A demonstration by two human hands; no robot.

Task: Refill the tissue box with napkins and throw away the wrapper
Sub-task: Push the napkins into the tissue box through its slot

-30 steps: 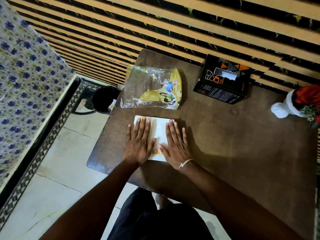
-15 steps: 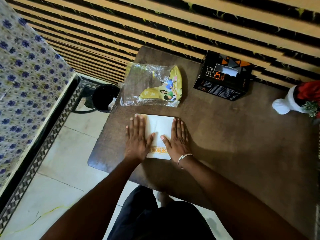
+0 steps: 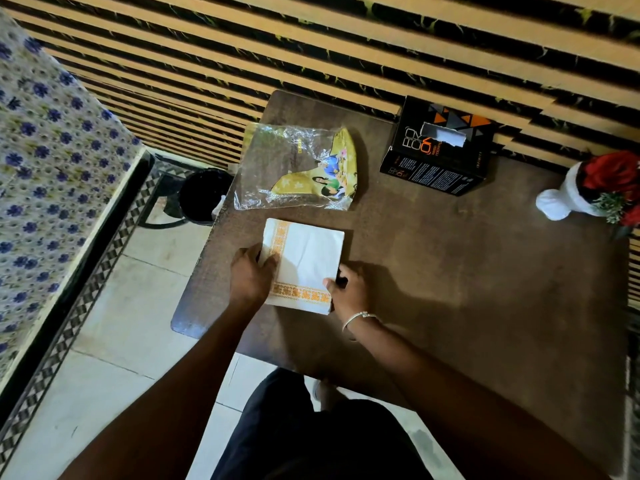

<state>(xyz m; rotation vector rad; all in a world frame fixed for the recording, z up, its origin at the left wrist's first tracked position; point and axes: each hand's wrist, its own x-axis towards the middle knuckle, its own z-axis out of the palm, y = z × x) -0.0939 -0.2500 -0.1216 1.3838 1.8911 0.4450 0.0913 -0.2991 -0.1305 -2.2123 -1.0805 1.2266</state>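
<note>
A stack of white napkins [image 3: 306, 261] with an orange border lies on the brown table [image 3: 467, 289] near its front left corner. My left hand [image 3: 251, 277] grips the stack's left edge, thumb on top. At the right edge my right hand [image 3: 349, 291] holds the stack, fingers curled round its side. Behind the stack lies the clear and yellow plastic wrapper [image 3: 298, 168], flat and without contents. The black tissue box [image 3: 438, 147] stands at the table's back, a white tissue showing in its top slot.
A black waste bin [image 3: 202, 195] stands on the tiled floor just left of the table. A white vase with red flowers [image 3: 595, 188] lies at the table's right edge. Slatted wall behind; a patterned bed surface [image 3: 45, 161] to the left.
Both hands lay flat on top of the napkin stack before. They have slid apart to its left and right edges and now curl around the sides.
</note>
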